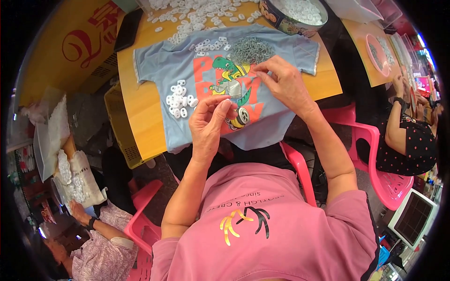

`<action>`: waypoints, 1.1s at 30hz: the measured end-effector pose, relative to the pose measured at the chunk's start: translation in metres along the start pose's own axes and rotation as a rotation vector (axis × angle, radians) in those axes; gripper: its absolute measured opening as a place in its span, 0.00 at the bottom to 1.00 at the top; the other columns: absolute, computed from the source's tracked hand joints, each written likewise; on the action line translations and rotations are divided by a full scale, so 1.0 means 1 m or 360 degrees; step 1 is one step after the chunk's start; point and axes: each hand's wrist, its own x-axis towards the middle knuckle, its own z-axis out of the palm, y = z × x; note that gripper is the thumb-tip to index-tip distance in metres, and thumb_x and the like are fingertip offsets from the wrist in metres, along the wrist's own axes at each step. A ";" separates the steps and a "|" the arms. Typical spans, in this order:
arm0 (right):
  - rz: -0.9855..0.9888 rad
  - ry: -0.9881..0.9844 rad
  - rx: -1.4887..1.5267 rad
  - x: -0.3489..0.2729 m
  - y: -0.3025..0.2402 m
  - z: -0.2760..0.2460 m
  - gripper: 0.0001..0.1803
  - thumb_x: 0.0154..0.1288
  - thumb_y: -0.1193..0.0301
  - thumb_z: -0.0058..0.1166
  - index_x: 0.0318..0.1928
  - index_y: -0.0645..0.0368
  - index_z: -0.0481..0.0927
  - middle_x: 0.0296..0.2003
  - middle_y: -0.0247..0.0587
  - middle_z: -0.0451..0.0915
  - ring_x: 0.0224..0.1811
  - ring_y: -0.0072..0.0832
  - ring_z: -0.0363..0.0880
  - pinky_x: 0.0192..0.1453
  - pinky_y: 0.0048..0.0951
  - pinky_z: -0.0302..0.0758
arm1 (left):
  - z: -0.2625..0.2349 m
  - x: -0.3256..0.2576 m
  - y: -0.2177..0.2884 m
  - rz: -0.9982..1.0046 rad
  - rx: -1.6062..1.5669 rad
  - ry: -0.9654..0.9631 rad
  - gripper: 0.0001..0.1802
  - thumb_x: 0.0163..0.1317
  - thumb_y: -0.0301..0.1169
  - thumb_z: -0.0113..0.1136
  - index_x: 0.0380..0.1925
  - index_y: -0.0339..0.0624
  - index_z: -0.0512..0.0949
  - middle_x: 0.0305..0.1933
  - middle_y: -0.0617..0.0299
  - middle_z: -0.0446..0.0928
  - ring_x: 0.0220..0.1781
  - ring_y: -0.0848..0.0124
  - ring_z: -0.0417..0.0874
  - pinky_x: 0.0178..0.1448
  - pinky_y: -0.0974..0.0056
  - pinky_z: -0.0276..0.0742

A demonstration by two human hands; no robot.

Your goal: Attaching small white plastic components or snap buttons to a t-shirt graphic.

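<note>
Nearest is the person's pink T-shirt (262, 234), with both bare forearms rising from the lower edge toward the wooden table (140, 126). The left hand (209, 122) is raised over the near hem of the light blue child's shirt (164, 61) spread flat on the table, fingers curled, thumb and forefinger pinched on what looks like a small white plastic ring; the piece is too small to tell for sure. The right hand (281, 82) lies further out, palm down, wrist bent, fingertips pinching at the near edge of the grey pile of small metal parts (251, 49) on the shirt's chest; whether it has a part in its grip cannot be told. Judged from this, the step goes best if one metal part is picked at a time from the pile's edge and brought to the ring with both hands low over the cloth, so dropped bits land on it. Just left of the left hand is a small heap of white rings (178, 100), near the dinosaur print (229, 77). Beyond, more white rings (197, 14) are scattered at the table's far end, with a round tin (293, 16) of them on the right and a dark phone (127, 29) on the left. Other people sit at the left and right on pink chairs (375, 154).
</note>
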 end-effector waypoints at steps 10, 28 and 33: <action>-0.0138 0.0053 -0.0368 0.001 -0.006 0.011 0.05 0.61 0.70 0.60 0.34 0.57 0.82 0.32 0.40 0.79 0.32 0.40 0.81 0.34 0.37 0.76 | 0.000 -0.001 0.000 -0.0045 0.0094 0.0000 0.10 0.68 0.27 0.58 0.47 0.34 0.77 0.40 0.58 0.82 0.38 0.77 0.82 0.46 0.71 0.78; -0.0301 -0.0327 -0.0775 0.029 -0.009 0.004 0.09 0.59 0.67 0.58 0.34 0.60 0.82 0.34 0.45 0.81 0.36 0.45 0.81 0.39 0.41 0.76 | -0.002 0.002 0.000 -0.0081 0.0024 0.0019 0.09 0.67 0.27 0.59 0.45 0.34 0.76 0.39 0.58 0.83 0.37 0.77 0.82 0.44 0.72 0.79; -0.0192 -0.0185 -0.0274 0.024 -0.003 -0.006 0.10 0.60 0.69 0.60 0.36 0.63 0.80 0.28 0.43 0.80 0.29 0.35 0.80 0.35 0.33 0.75 | -0.002 0.001 0.001 -0.0062 0.0041 0.0000 0.09 0.67 0.27 0.59 0.44 0.35 0.77 0.39 0.58 0.83 0.37 0.77 0.83 0.44 0.72 0.79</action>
